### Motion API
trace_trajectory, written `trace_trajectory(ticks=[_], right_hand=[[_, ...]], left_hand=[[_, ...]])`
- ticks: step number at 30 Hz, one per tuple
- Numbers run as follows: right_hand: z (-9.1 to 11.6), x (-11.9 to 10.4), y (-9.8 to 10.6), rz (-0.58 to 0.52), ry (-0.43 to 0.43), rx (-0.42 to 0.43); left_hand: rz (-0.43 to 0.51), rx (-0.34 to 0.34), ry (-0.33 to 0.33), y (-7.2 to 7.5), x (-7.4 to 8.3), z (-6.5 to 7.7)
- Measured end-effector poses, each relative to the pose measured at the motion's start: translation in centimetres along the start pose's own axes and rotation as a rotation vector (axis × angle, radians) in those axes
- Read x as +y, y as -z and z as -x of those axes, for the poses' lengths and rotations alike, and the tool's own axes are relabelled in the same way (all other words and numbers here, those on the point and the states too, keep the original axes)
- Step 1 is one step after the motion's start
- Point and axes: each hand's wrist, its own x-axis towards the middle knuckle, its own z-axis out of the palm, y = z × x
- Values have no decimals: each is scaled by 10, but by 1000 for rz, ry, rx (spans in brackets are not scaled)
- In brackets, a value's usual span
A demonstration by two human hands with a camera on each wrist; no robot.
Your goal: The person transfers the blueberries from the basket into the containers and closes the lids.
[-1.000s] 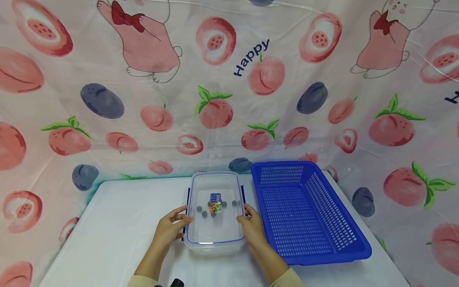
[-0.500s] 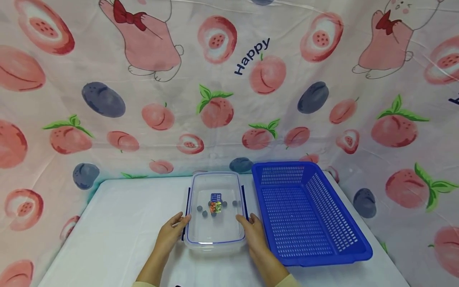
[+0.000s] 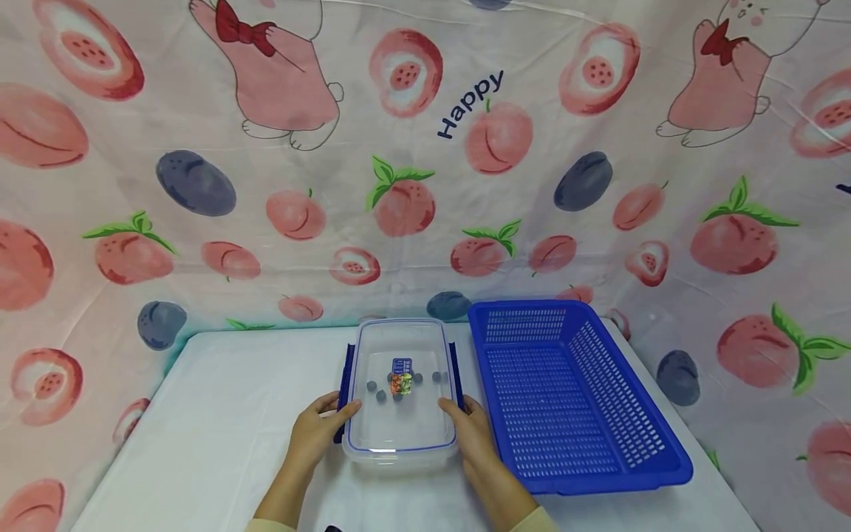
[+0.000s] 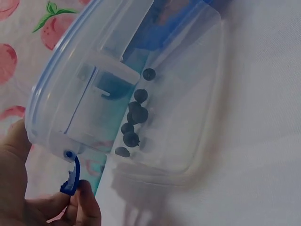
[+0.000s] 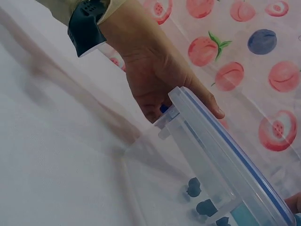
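A clear plastic food container (image 3: 399, 432) with a blue-sealed lid (image 3: 402, 340) stands on the white table. Several blueberries (image 4: 139, 114) lie inside on its bottom, seen through the clear wall. My left hand (image 3: 312, 432) holds its left side, thumb on the lid's edge and fingers at the blue left latch (image 4: 70, 183), which sticks out from the wall. On the opposite side my right hand (image 3: 473, 436) grips, thumb on the lid's edge and curled fingers under the rim at the blue right latch (image 3: 455, 373). Those fingertips are partly hidden by the container.
A blue perforated basket (image 3: 592, 484) stands close to the right of the container. White cloth covers the table (image 3: 219, 428), and a fruit-print curtain (image 3: 399, 288) hangs behind it. A dark band (image 5: 87, 26) is on my right wrist.
The blue side latches show wider now, swung outward, the left one most. My left hand's fingers have shifted slightly along the left latch. The container and basket stay in place.
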Motion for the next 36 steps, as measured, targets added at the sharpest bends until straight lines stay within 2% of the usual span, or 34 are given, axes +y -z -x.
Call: trace_trajectory(ticks=[6, 11, 21, 30, 36], right_hand=[[2, -1, -3, 42, 73, 74], [4, 2, -5, 73, 134, 122], [8, 3, -9, 120, 161, 190], [12, 4, -13, 142, 192, 204], [8, -5, -13, 259, 199, 184]], left_hand=[[-44, 96, -64, -1, 4, 0], [-52, 134, -102, -2, 9, 1], [-41, 162, -113, -5, 17, 3], [-39, 161, -114, -5, 15, 2], [-40, 133, -136, -3, 15, -6]])
